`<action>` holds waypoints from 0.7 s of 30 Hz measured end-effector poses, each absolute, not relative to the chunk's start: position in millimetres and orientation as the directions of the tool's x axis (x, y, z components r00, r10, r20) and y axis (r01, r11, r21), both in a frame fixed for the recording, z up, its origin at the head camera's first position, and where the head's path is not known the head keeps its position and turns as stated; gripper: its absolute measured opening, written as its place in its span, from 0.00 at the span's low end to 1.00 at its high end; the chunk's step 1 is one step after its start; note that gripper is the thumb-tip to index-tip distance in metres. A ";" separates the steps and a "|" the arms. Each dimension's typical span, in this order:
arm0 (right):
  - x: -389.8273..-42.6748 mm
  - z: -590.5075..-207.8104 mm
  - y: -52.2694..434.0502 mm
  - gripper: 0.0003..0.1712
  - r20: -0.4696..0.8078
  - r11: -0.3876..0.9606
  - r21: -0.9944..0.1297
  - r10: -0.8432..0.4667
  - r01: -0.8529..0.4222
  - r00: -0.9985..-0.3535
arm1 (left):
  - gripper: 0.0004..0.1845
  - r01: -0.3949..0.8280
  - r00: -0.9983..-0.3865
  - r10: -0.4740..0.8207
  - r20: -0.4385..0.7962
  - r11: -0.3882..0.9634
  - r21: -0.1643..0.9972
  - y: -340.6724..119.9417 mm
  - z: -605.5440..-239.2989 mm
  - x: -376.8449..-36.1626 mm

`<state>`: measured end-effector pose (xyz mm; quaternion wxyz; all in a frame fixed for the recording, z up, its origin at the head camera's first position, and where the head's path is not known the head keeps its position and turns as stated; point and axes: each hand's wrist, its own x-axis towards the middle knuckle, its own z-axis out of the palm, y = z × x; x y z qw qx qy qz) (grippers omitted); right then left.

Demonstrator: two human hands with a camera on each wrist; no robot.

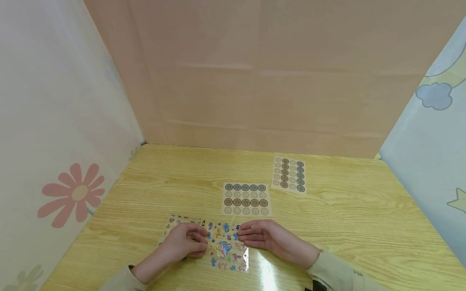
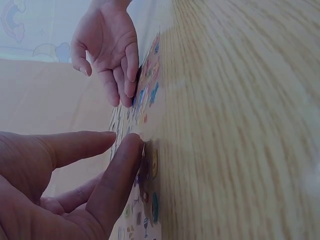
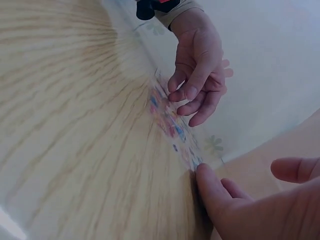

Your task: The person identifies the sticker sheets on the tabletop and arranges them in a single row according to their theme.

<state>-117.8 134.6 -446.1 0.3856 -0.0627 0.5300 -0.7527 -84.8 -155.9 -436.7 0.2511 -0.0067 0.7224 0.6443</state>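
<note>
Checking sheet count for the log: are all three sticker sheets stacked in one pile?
No. In the head view the colourful sheet lies under the hands, while two round-sticker sheets lie apart on the table.

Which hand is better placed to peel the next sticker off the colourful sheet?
Probably left: the left hand has curled fingertips already on the colourful clear-plastic sticker sheet, while the right hand lies flatter, pressing its far edge.
</note>
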 end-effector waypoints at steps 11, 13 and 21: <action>-113.4 -444.4 136.2 0.26 -0.343 -0.139 -0.833 -0.631 0.536 -0.696 | 0.19 -0.338 -0.865 0.333 -0.376 0.170 0.926 -155.2 -437.3 -86.3; -113.1 -445.2 136.6 0.26 -0.339 -0.141 -0.834 -0.630 0.533 -0.698 | 0.19 -0.336 -0.865 0.333 -0.375 0.172 0.926 -155.2 -437.0 -86.0; -113.2 -445.9 137.4 0.27 -0.337 -0.142 -0.835 -0.630 0.531 -0.699 | 0.19 -0.337 -0.862 0.339 -0.377 0.173 0.926 -155.8 -436.5 -86.6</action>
